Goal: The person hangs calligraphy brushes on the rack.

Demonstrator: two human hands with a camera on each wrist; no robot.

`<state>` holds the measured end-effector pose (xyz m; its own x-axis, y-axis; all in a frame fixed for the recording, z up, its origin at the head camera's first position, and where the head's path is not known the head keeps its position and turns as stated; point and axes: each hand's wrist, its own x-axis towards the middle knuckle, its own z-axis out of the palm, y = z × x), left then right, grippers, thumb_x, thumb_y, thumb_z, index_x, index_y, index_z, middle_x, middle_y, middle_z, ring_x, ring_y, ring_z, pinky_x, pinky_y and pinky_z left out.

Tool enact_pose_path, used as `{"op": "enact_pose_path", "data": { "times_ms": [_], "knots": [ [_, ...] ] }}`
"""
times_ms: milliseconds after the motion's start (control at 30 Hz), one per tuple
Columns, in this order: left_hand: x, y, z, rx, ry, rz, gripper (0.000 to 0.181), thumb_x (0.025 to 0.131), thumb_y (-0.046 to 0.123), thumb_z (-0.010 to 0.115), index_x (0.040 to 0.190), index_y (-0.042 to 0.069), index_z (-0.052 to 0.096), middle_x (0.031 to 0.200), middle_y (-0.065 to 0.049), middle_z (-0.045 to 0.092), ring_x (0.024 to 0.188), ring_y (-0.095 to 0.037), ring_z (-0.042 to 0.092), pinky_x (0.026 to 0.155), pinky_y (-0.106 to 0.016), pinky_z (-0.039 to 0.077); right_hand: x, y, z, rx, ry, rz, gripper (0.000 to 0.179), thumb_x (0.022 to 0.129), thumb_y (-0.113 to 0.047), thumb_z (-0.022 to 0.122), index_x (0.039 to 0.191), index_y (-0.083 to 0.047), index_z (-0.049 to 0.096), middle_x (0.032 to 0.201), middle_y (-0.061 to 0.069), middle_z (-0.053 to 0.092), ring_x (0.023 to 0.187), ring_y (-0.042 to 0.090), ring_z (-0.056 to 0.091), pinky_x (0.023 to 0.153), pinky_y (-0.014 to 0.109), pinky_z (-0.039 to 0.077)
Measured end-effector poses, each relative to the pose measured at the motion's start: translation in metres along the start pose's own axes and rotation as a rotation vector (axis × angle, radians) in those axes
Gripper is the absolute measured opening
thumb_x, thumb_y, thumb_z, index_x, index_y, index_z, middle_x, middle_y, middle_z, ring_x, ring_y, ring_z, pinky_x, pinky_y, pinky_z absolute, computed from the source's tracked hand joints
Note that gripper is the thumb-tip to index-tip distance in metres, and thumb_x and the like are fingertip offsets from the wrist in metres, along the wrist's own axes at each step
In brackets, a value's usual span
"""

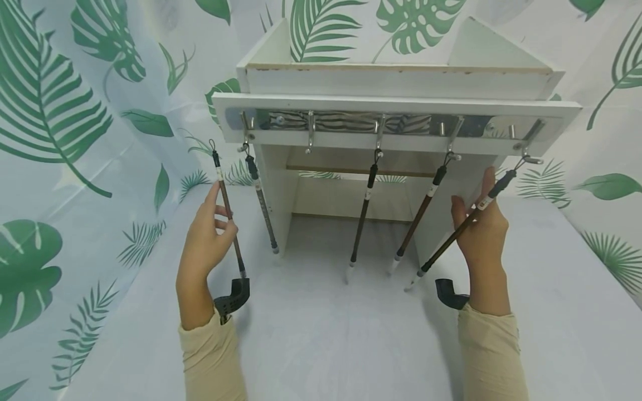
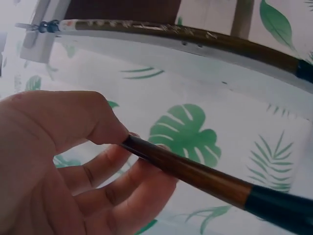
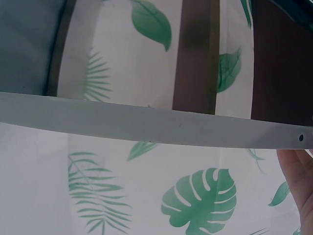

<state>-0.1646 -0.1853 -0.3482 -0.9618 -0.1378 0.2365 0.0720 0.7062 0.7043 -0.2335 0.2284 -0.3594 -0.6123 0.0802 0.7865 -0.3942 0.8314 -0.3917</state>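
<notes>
My left hand (image 1: 205, 239) pinches a calligraphy brush (image 1: 225, 200) between thumb and fingers, left of a white hook rail (image 1: 401, 104). Its cord loop stands free in the air, apart from the hooks. In the left wrist view the dark brown handle (image 2: 195, 178) of this brush slants down to the right from the fingertips. Several similar brushes hang by loops from the rail; the leftmost hanging brush (image 1: 262, 195) is nearest my left hand. My right hand (image 1: 484, 234), fingers extended, touches the cabinet's right side panel (image 1: 441, 195), behind the rightmost brush (image 1: 466, 220).
The rail fronts a white cabinet (image 1: 401, 83) with inner shelves. Its second hook from the left (image 1: 310, 133) holds no brush. The brushes hang over a pale tabletop (image 1: 331, 334). A leaf-patterned cloth (image 1: 150, 133) covers the backdrop. Black wrist mounts (image 1: 239, 292) sit on both forearms.
</notes>
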Motion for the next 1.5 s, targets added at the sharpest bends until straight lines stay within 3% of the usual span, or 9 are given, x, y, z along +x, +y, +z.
{"op": "enact_pose_path", "data": {
  "times_ms": [233,400,500,667,1133,1500],
  "knots": [
    [-0.008,0.011,-0.006,-0.058,0.108,0.106,0.073,0.087,0.004,0.044,0.148,0.022,0.009,0.11,-0.016,0.05,0.094,-0.028,0.058,0.071,-0.039,0.055,0.001,0.003,0.0,-0.002,-0.009,0.002,0.046,0.094,-0.022,0.049,0.136,-0.016,0.032,0.121,0.029,0.054,0.096,0.05,0.057,0.075,0.059,0.051],
    [-0.014,0.016,-0.008,-0.104,0.183,0.21,0.071,0.086,-0.001,0.047,0.147,0.016,0.017,0.107,-0.017,0.053,0.088,-0.025,0.06,0.067,-0.01,0.049,0.001,0.003,-0.001,-0.003,-0.012,0.0,0.047,0.094,-0.022,0.049,0.137,-0.017,0.03,0.122,0.029,0.053,0.098,0.05,0.057,0.075,0.059,0.051],
    [-0.017,0.018,-0.008,-0.128,0.221,0.279,0.07,0.084,-0.005,0.048,0.146,0.012,0.02,0.105,-0.019,0.054,0.084,-0.025,0.061,0.065,0.0,0.043,0.001,0.002,-0.001,-0.006,-0.015,0.006,0.047,0.094,-0.022,0.049,0.137,-0.017,0.03,0.122,0.028,0.053,0.098,0.05,0.057,0.076,0.058,0.051],
    [-0.019,0.021,-0.008,-0.132,0.252,0.347,0.071,0.082,-0.008,0.049,0.145,0.009,0.022,0.103,-0.02,0.054,0.08,-0.026,0.062,0.067,0.001,0.043,0.001,0.001,-0.001,-0.001,-0.013,0.001,0.048,0.094,-0.021,0.048,0.138,-0.018,0.029,0.122,0.028,0.054,0.098,0.05,0.057,0.075,0.059,0.051],
    [-0.024,0.029,-0.007,-0.127,0.261,0.389,0.071,0.082,-0.009,0.051,0.145,0.009,0.023,0.102,-0.02,0.053,0.086,-0.024,0.058,0.071,0.002,0.043,0.001,0.0,-0.001,0.001,-0.012,0.017,0.046,0.094,-0.022,0.049,0.137,-0.018,0.031,0.122,0.027,0.054,0.099,0.049,0.056,0.077,0.059,0.051],
    [-0.029,0.041,-0.005,-0.124,0.248,0.478,0.071,0.08,-0.01,0.052,0.144,0.005,0.024,0.098,-0.019,0.053,0.08,-0.022,0.06,0.072,0.0,0.045,0.001,-0.001,0.0,0.006,-0.022,0.032,0.047,0.093,-0.019,0.049,0.137,-0.017,0.03,0.121,0.028,0.054,0.096,0.05,0.057,0.076,0.058,0.051]
  ]
}}
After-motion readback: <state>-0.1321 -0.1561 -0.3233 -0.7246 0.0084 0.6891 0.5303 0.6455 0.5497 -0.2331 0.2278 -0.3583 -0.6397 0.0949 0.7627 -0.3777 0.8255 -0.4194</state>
